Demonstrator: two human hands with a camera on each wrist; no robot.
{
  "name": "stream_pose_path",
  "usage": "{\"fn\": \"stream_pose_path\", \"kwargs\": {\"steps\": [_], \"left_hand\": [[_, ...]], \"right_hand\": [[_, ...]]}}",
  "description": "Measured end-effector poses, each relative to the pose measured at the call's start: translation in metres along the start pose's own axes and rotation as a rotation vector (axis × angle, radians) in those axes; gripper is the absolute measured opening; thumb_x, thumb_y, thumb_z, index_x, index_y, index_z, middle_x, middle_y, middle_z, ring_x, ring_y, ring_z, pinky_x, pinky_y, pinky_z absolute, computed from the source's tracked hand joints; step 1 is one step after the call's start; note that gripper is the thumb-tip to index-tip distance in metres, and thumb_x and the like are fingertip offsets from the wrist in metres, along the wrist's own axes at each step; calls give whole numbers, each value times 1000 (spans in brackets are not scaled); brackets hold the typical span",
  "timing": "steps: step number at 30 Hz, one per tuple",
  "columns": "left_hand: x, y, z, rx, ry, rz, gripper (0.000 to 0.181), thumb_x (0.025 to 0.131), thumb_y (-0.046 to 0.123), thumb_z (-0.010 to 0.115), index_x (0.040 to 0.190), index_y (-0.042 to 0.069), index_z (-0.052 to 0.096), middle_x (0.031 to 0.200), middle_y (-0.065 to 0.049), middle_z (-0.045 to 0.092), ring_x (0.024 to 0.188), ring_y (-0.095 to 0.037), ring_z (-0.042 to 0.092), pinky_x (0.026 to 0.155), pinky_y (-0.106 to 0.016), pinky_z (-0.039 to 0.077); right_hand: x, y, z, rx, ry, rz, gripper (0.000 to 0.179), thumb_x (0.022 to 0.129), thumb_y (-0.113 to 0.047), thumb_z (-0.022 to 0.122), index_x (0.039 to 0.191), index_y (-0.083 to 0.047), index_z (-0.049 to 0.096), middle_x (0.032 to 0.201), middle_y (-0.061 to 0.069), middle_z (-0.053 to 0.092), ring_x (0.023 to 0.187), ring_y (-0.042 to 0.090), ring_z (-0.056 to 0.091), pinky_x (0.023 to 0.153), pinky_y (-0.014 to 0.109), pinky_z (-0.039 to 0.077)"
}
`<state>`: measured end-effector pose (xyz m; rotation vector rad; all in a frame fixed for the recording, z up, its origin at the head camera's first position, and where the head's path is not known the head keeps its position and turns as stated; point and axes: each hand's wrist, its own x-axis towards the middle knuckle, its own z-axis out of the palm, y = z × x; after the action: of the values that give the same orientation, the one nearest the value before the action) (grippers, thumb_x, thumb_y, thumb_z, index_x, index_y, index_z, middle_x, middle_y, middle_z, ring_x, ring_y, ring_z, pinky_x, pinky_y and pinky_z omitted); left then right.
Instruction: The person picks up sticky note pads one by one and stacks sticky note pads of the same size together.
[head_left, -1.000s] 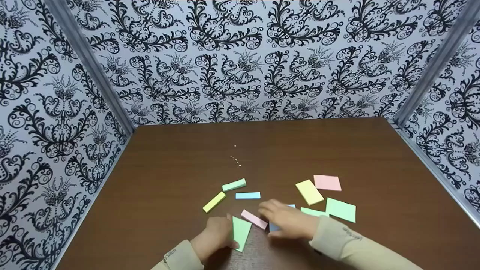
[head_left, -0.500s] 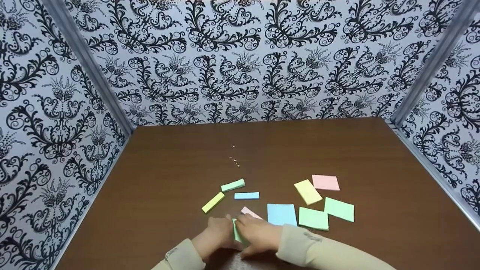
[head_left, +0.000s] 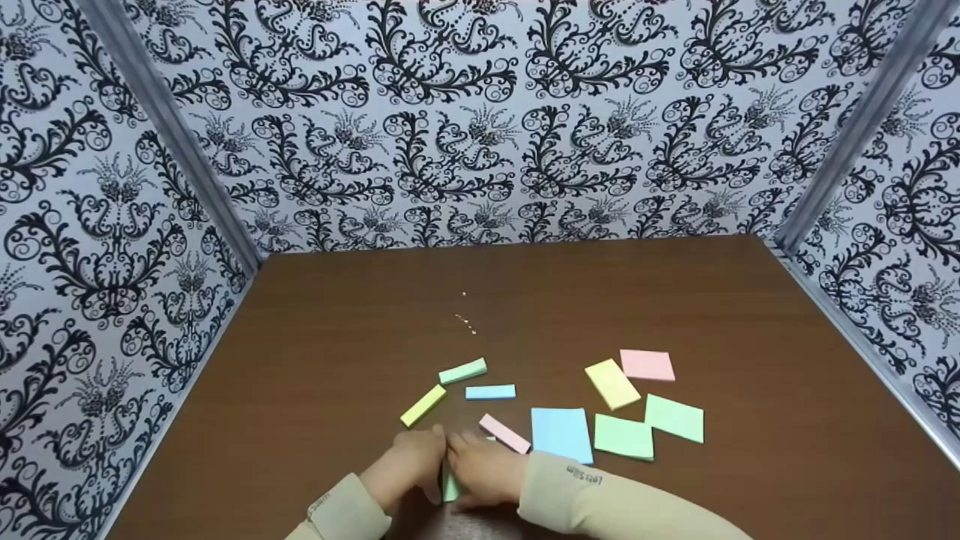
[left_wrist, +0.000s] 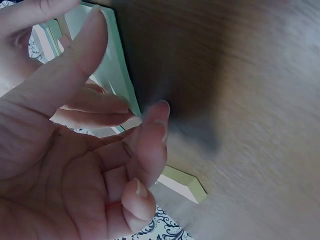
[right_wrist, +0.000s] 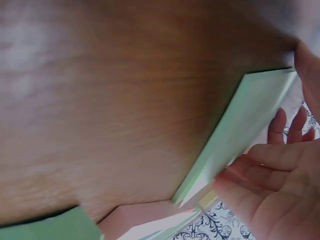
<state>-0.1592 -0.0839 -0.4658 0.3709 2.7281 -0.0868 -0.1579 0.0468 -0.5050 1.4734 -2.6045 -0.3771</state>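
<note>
A light green sticky note pad (head_left: 450, 487) is between my two hands near the table's front edge. My right hand (head_left: 489, 469) holds it, with the thumb at one end and the fingers along its side, as the right wrist view shows. My left hand (head_left: 409, 461) is just left of the pad (left_wrist: 114, 60). In the left wrist view its palm faces the camera, its fingers are loosely bent and the thumb lies across the view of the pad. A pink strip pad (head_left: 505, 433) lies just beyond my right hand, and a blue square pad (head_left: 561, 435) lies to its right.
Yellow (head_left: 423, 406), green (head_left: 463, 370) and blue strip pads (head_left: 490, 391) lie beyond the hands. To the right are two green pads (head_left: 624, 436), a yellow pad (head_left: 613, 383) and a pink pad (head_left: 647, 364). Patterned walls (head_left: 450, 150) surround the brown table (head_left: 337, 322).
My right hand has moved left from the blue square pad to the green pad, uncovering the blue one. My left hand has shifted slightly left and its grip on the green pad has loosened.
</note>
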Motion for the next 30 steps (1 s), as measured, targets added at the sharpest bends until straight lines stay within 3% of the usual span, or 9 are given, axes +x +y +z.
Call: {"fn": "stream_pose_path", "kwargs": {"steps": [5, 11, 16, 22, 30], "left_hand": [[1, -1, 0, -11, -12, -13, 67, 49, 24, 91, 95, 5, 45, 78, -12, 59, 69, -23, 60, 65, -38, 51], [3, 0, -2, -43, -31, -11, 65, 51, 22, 90, 96, 4, 46, 77, -11, 57, 70, -24, 59, 67, -39, 51], [4, -4, 0, -86, 25, 18, 61, 52, 19, 89, 95, 4, 48, 79, -9, 55, 75, -25, 58, 69, -41, 49], [5, -5, 4, -85, 40, 24, 60, 53, 19, 89, 93, 6, 46, 79, -11, 57, 73, -25, 59, 69, -41, 49], [6, -5, 4, -93, 58, 25, 60, 54, 22, 88, 94, 5, 47, 79, -11, 58, 73, -25, 59, 67, -41, 48]], "right_hand": [[3, 1, 4, -36, 24, -30, 75, 79, -60, 56, 122, 1, 52, 113, 9, 53, 98, 16, 50, 90, 26, 39], [4, 2, -2, 132, 47, 16, 69, 68, -46, 67, 114, 5, 56, 103, 7, 54, 90, 15, 49, 85, 24, 40], [2, 5, -8, 230, 64, 54, 62, 65, -40, 70, 110, 2, 58, 96, 4, 51, 81, 13, 49, 78, 24, 42], [-5, 3, 0, 230, 26, 94, 71, 66, -45, 71, 116, 2, 55, 99, 5, 53, 85, 14, 49, 79, 24, 42], [-8, 2, 5, 152, 56, 98, 61, 73, -53, 66, 105, -1, 59, 94, 5, 53, 83, 15, 46, 76, 25, 41]]}}
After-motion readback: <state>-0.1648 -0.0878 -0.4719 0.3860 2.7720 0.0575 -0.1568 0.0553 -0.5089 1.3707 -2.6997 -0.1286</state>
